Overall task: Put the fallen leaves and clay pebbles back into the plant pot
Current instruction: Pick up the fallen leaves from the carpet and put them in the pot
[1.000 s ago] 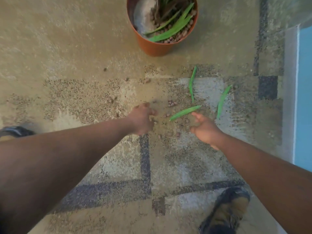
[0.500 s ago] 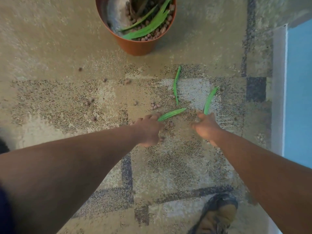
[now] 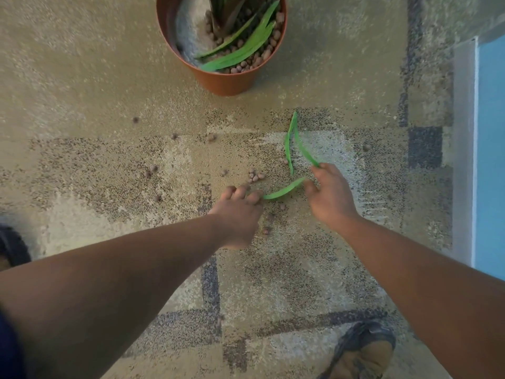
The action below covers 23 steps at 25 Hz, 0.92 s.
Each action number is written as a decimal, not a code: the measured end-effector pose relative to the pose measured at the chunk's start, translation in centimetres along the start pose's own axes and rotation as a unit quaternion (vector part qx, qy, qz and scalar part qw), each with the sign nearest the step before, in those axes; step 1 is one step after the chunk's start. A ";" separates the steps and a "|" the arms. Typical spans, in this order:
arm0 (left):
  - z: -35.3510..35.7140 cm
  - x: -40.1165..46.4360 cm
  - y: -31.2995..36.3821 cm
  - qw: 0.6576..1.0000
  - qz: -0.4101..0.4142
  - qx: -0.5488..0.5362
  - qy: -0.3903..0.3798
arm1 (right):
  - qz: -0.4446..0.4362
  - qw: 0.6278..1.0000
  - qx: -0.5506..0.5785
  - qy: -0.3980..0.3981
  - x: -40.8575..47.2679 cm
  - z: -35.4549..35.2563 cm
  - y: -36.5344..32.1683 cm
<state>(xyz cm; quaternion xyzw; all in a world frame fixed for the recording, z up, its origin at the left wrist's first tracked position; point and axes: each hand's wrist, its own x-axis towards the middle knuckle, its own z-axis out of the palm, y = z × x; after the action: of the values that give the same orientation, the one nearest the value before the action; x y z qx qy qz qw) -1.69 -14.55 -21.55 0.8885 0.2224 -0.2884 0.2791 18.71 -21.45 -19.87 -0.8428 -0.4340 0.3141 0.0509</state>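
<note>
On patterned carpet (image 3: pixel 82 77) | pot (image 3: pixel 226 83) upright, pebbles (image 3: pixel 255 176) scattered | right hand (image 3: pixel 332 198) pinching leaf (image 3: pixel 306 151) | left hand (image 3: pixel 239 212) curled, contents unclear

Bare forearms; dark navy sleeve (image 3: pixel 6 348) at left; tan-and-black shoe (image 3: pixel 364 351).

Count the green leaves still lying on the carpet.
3. One upright leaf past the hands, one leaf pinched by the right hand, one leaf between both hands.

My patterned carpet (image 3: pixel 82 77) carries the terracotta plant pot (image 3: pixel 226 83), scattered clay pebbles (image 3: pixel 255 176), fallen green leaves (image 3: pixel 287 149) and my shoe (image 3: pixel 366 354).
</note>
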 end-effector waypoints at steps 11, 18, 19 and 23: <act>-4.0 -3.7 -4.1 0.916 -0.184 -0.336 0.119 | 0.045 0.994 -0.046 -0.091 3.4 2.4 -5.5; -5.1 -3.1 -4.2 0.850 -0.210 -0.469 0.117 | 0.104 0.991 -0.015 -0.088 3.2 3.0 -4.4; -5.1 -2.9 -4.2 0.839 -0.216 -0.487 0.114 | 0.115 0.990 -0.005 -0.085 2.9 3.0 -4.0; -5.7 -2.7 -3.6 0.800 -0.241 -0.542 0.096 | 0.141 0.985 0.102 -0.014 1.4 1.9 -3.9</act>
<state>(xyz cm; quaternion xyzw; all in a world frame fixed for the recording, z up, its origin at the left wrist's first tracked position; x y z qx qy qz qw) -3.48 -8.93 -17.33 0.5334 0.5748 -0.0922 0.6136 15.46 -18.36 -20.66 -0.8816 -0.2773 0.3723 0.0857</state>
